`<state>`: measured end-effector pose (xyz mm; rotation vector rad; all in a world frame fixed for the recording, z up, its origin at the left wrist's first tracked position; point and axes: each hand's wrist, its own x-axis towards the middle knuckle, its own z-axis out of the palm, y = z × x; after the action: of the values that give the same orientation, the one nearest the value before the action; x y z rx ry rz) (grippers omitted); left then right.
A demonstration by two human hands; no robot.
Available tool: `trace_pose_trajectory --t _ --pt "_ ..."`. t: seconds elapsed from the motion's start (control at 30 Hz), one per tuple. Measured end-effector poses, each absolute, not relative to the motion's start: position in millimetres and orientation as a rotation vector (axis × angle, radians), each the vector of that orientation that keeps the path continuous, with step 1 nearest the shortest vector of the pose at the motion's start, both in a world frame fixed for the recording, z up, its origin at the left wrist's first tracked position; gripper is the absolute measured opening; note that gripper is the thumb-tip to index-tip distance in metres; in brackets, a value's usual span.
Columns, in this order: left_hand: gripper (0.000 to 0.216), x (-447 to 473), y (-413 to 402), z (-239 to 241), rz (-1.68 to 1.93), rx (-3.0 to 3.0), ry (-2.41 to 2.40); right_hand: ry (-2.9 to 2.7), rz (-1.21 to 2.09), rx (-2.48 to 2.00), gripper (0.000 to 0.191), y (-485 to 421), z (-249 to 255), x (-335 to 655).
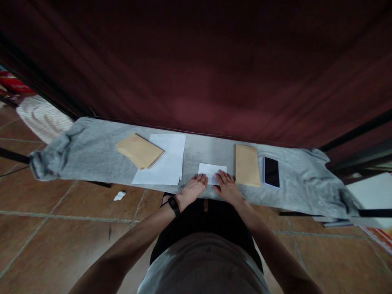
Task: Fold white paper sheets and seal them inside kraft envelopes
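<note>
A small white sheet of paper (211,168), perhaps folded, lies on the grey cloth in front of me. My left hand (195,187) rests with extended fingers on its left edge. Flat on its right part lies my right hand (226,184), fingers stretched out and slightly spread. Just right of that hand is a stack of brown envelopes (247,165). Larger white sheets (171,153) lie to the left, with more brown envelopes (139,151) placed at an angle on top of them.
The grey cloth (88,151) covers a long narrow bench. A phone (271,172) lies right of the brown stack. Behind the bench hangs a dark red curtain (196,81). A crumpled white scrap (119,195) is on the tiled floor (76,232).
</note>
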<state>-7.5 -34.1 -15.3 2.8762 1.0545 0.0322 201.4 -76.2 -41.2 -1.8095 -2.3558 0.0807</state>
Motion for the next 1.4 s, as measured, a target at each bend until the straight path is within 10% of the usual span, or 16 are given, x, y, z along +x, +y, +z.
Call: trace_pose_trajectory --t 0.53,1.4 --pt "0.021 -19 13 20 1.043 1.496 1.18 -1.489 0.563 -1.666 0.043 -43 -13 227" --pt "0.051 2 0 -41 0.644 1.844 1.609 -2.009 -0.03 -1.963 0.057 -71 -65 162"
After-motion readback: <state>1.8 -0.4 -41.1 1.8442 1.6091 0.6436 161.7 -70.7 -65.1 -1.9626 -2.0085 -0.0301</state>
